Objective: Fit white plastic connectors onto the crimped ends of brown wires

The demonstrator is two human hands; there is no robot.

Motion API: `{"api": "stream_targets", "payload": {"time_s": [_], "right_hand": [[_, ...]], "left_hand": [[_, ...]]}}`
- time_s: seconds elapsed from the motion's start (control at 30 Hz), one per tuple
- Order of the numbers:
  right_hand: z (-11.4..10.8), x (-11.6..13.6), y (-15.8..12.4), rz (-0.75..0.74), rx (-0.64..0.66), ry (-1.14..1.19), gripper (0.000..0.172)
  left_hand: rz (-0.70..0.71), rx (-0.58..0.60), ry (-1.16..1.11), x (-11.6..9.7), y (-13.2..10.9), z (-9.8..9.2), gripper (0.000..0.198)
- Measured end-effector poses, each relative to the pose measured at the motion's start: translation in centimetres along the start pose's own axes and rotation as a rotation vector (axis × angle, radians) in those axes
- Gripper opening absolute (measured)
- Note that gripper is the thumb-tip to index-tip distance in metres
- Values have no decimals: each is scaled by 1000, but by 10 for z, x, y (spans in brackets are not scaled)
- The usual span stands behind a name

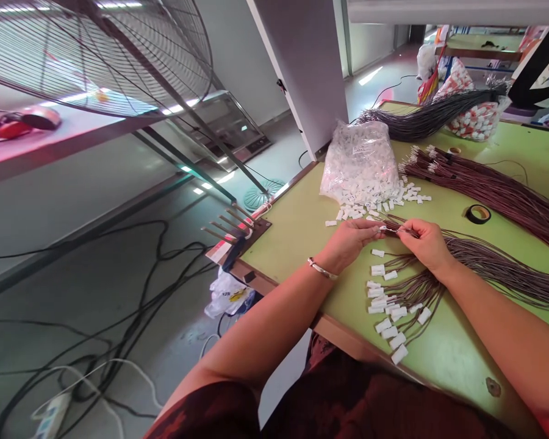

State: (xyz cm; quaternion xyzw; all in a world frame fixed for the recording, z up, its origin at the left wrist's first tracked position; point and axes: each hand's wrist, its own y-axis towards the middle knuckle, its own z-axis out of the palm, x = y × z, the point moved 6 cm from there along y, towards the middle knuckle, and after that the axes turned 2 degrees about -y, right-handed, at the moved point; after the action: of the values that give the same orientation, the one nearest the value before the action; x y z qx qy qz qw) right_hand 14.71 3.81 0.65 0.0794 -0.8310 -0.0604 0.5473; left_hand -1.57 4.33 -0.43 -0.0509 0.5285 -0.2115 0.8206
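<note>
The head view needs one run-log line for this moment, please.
left hand: pinching small white piece | right hand: pinching thin wire | nearby: white connectors on wires, clear bag, black tape roll

- Fingertips of the left hand [354, 241] cover part of a white connector [383, 228]; whether the wire [392, 230] at the right hand [424, 241] enters it is too small to tell.
- The right hand hides some brown wires [498, 265], cut off by the right edge.
- The label [363, 148] on the plastic bag [348, 167] is unreadable.
- The top edge crops the fan [165, 61].
</note>
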Motion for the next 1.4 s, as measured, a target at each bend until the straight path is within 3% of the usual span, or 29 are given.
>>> {"api": "stream_targets", "payload": {"time_s": [0.17, 0.4, 0.5, 0.77, 0.93, 1.2, 1.4], "right_hand": [[0, 2, -2, -70, 14, -121, 11], [1, 19, -7, -272, 53, -395, 11], [3, 22, -8, -323, 89, -437, 10], [2, 5, -3, -127, 82, -213, 5], [5, 6, -4, -152, 105, -284, 7], [8, 9, -4, -151, 81, -382, 2], [7, 6, -4, -122, 80, -326, 3]], "left_hand": [[1, 21, 9, 2, 2, -2, 15], [248, 27, 281, -7, -2, 3, 18], [243, 53, 262, -2, 0, 6, 18], [145, 43, 137, 8, 8, -2, 22], [144, 51, 207, 8, 6, 2, 19], [162, -46, 246, 10, 5, 8, 16], [197, -39, 226, 9, 2, 8, 19]]}}
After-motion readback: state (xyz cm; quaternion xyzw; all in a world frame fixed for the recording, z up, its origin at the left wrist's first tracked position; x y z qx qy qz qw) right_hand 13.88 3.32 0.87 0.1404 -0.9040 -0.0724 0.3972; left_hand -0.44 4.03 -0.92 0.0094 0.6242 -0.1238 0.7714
